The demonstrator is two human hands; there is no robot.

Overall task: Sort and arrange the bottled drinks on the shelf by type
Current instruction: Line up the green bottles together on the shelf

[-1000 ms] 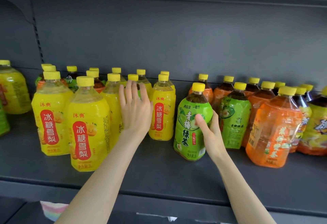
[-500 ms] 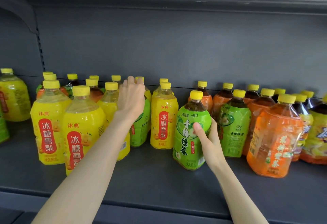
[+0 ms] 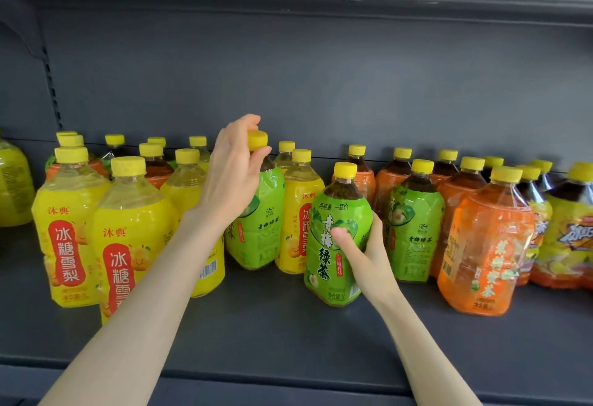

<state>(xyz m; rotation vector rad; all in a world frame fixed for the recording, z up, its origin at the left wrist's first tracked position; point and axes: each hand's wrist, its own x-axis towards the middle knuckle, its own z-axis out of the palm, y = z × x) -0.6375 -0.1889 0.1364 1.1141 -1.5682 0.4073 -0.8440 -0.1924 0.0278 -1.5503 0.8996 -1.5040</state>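
Note:
My left hand (image 3: 232, 174) grips the yellow cap and neck of a green-label tea bottle (image 3: 260, 226) that stands among the yellow pear-drink bottles (image 3: 67, 232). My right hand (image 3: 362, 245) wraps the body of a second green tea bottle (image 3: 333, 238), which stands near the shelf's front at the centre. A third green tea bottle (image 3: 414, 229) stands just right of it, beside the orange-label bottles (image 3: 487, 251). One yellow pear bottle (image 3: 300, 216) stands between the two held green bottles.
The dark grey shelf (image 3: 288, 335) has bare floor along its front. More orange and brown tea bottles fill the back row. Yellow multicolour-label bottles (image 3: 571, 235) crowd the far right, and another yellow bottle (image 3: 12, 187) sits at the far left. The upper shelf's underside hangs overhead.
My left hand rose from the bottle bodies and closed on the cap of the green bottle among the yellow ones, drawing it forward. My right hand keeps its hold on the front green bottle.

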